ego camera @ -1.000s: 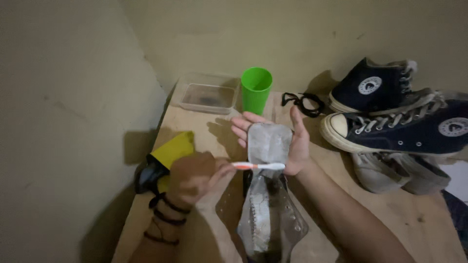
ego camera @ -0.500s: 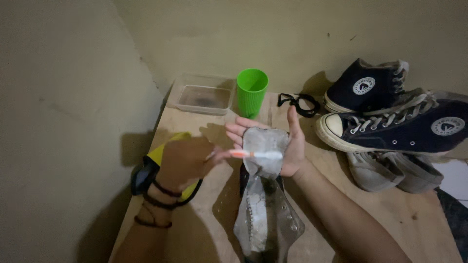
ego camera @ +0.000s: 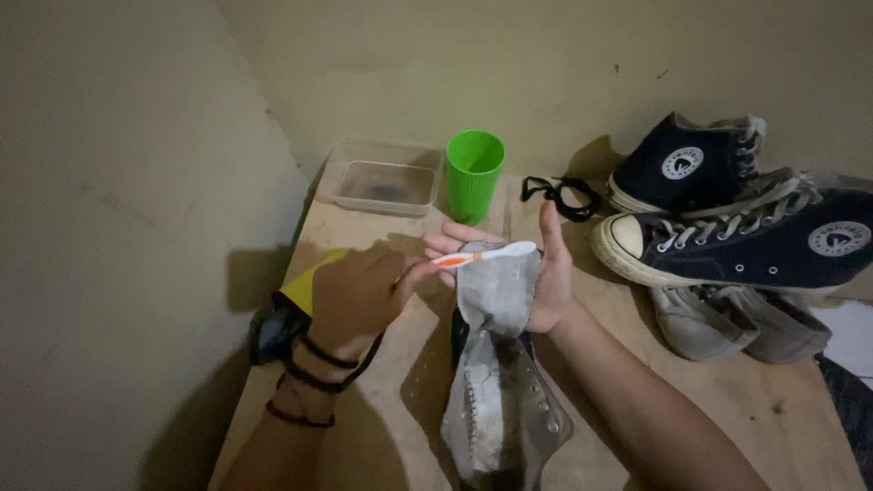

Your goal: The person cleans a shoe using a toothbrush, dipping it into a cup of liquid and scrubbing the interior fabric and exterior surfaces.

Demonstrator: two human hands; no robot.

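Head view: toothbrush (ego camera: 484,255) lies level, head rightward.

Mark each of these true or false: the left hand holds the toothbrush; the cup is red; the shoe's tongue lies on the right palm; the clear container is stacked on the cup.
1. The left hand holds the toothbrush. True.
2. The cup is red. False: it is green.
3. The shoe's grey tongue lies on the open right hand. True.
4. The clear container is stacked on the cup. False: it sits on the table beside the cup.
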